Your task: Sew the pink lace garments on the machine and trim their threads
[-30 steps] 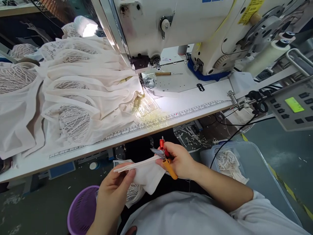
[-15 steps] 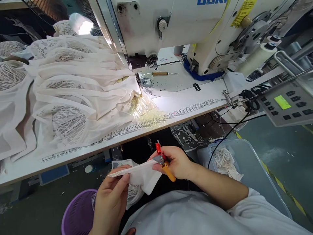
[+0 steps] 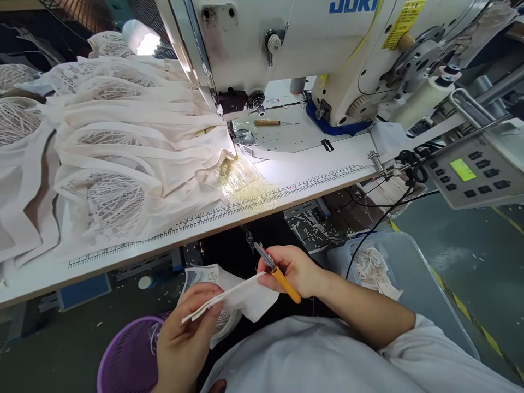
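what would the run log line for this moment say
left hand: holds white fabric piece | right hand: grips thread snips at fabric edge | purple basket below | sewing machine unused

Single head-worn view, looking forward and steeply down from above the lap. Close on both hands below the table's (image 3: 172,240) near edge; sewing machine (image 3: 286,43) fills the top, floor shows lower right.

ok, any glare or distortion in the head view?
Head view: the lamp is blown out, with a bright patch on the table under the needle; the table edge bows from lens distortion; the hands, left and right, and the snips are evenly lit and sharp.
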Demonstrator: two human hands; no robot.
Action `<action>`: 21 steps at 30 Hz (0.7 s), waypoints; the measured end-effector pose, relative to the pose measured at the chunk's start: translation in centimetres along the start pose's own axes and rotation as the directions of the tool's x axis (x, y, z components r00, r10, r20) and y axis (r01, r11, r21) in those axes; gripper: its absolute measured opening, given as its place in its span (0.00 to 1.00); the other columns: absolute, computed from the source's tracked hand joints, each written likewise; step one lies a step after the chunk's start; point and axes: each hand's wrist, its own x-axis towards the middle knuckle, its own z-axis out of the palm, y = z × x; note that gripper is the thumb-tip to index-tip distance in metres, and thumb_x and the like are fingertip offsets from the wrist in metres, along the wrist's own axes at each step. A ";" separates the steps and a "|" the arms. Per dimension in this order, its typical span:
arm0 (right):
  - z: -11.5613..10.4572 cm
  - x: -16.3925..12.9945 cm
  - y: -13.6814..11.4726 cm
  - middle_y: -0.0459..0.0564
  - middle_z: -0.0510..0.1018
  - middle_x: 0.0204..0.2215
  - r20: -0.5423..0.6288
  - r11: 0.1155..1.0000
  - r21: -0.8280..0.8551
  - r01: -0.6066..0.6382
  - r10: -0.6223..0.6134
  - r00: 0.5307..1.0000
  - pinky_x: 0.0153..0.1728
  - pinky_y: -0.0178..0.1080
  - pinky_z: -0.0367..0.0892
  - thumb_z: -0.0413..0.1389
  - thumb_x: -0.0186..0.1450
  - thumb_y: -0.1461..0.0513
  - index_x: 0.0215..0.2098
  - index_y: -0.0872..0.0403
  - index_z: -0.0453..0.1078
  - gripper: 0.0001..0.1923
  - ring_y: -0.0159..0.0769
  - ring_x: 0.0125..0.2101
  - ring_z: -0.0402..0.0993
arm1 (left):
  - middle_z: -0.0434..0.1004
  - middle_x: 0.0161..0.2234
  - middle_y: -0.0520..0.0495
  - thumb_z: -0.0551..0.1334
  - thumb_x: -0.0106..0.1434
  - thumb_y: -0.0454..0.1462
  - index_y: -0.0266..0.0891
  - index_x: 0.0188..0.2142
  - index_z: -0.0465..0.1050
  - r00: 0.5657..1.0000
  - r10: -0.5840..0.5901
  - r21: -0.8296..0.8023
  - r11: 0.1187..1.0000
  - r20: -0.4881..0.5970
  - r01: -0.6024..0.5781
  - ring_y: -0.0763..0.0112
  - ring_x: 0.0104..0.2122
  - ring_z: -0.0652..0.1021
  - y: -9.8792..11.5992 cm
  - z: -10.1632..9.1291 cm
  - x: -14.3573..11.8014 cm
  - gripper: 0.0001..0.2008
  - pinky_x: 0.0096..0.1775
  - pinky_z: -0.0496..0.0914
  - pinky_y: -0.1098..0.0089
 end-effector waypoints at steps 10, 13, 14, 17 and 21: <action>0.0 -0.4 -0.3 0.45 0.68 0.24 0.027 0.991 -0.074 0.109 -0.108 0.994 0.24 0.31 0.60 0.55 0.55 0.61 0.25 0.55 0.61 0.07 0.28 0.23 0.61 | 0.75 0.28 0.48 0.68 0.50 0.38 0.43 0.24 0.77 0.988 -0.122 -0.036 0.991 0.096 0.126 0.66 0.31 0.76 -0.7 -0.8 0.7 0.02 0.32 0.71 0.72; -0.1 -0.4 -0.4 0.42 0.63 0.21 0.021 0.974 -0.180 0.134 -0.132 0.991 0.22 0.30 0.57 0.55 0.54 0.62 0.22 0.55 0.59 0.08 0.26 0.21 0.57 | 0.78 0.33 0.46 0.68 0.49 0.41 0.45 0.32 0.78 0.934 -0.220 0.059 0.976 0.281 0.212 0.61 0.35 0.77 0.2 -2.3 1.7 0.09 0.34 0.72 0.70; -0.1 -0.4 -0.4 0.41 0.61 0.20 0.033 0.964 -0.220 0.151 -0.147 0.989 0.21 0.29 0.56 0.55 0.54 0.63 0.21 0.54 0.58 0.09 0.25 0.20 0.56 | 0.79 0.36 0.45 0.68 0.49 0.42 0.47 0.37 0.78 0.901 -0.231 0.103 0.973 0.367 0.208 0.59 0.36 0.78 0.7 -2.7 2.1 0.13 0.36 0.72 0.69; 0.0 -0.2 -0.5 0.39 0.58 0.19 0.111 0.925 -0.300 0.234 -0.210 0.971 0.19 0.27 0.54 0.55 0.53 0.64 0.19 0.54 0.55 0.11 0.24 0.20 0.54 | 0.79 0.39 0.45 0.65 0.53 0.42 0.48 0.44 0.75 0.775 -0.170 0.274 0.962 0.608 -0.004 0.59 0.37 0.78 2.3 -2.7 3.5 0.17 0.37 0.71 0.70; 0.3 0.1 -0.6 0.40 0.60 0.20 0.192 0.886 -0.373 0.275 -0.216 0.957 0.20 0.27 0.55 0.56 0.51 0.65 0.19 0.54 0.56 0.10 0.25 0.21 0.55 | 0.79 0.31 0.47 0.58 0.59 0.40 0.46 0.34 0.77 0.659 -0.126 0.435 0.838 0.742 -0.329 0.65 0.30 0.77 3.6 -0.6 4.6 0.09 0.29 0.68 0.74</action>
